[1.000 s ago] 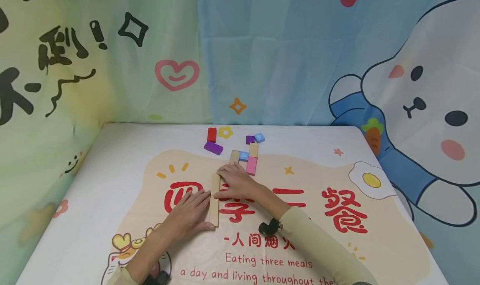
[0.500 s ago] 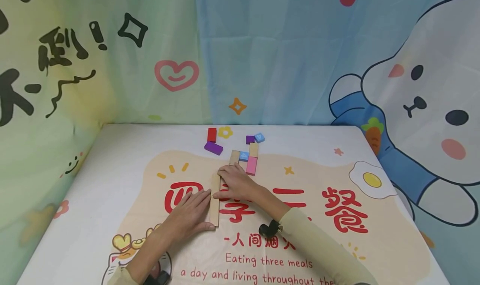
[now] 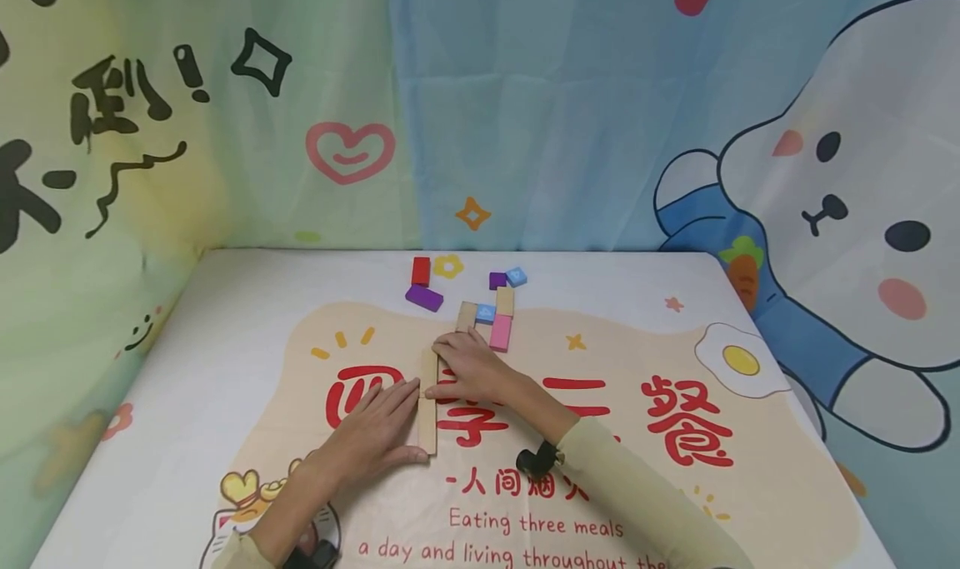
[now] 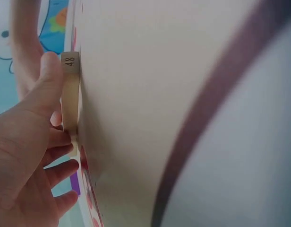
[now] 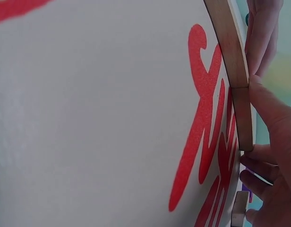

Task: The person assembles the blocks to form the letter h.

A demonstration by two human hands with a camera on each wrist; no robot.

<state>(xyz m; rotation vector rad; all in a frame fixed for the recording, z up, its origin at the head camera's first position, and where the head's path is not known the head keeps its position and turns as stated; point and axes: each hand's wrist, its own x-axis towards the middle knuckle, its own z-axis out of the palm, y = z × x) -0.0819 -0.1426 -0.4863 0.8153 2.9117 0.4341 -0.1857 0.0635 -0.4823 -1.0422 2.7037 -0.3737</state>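
Note:
Two plain wooden blocks point(image 3: 427, 427) lie end to end in a line on the printed tablecloth, near the middle of the head view. My left hand point(image 3: 375, 427) holds the nearer one from the left, thumb at its near end and index finger close to the joint. In the left wrist view, that wooden block point(image 4: 70, 99) bears the number 48. From the right, my right hand point(image 3: 476, 369) spans the farther wooden block point(image 5: 242, 116), its thumb by the joint and its index finger at the far end. The blocks' ends meet in the right wrist view.
Beyond my right hand lie a wooden block point(image 3: 467, 313), a blue block point(image 3: 485, 312), a pink block point(image 3: 501, 333) and another wooden block point(image 3: 505, 301). Farther back are small purple point(image 3: 498, 281) and blue blocks point(image 3: 516, 277). Red point(image 3: 421, 271) and purple blocks point(image 3: 424, 297) lie to the left.
The head view has shifted very slightly. Both hands and the two wooden blocks stay in place.

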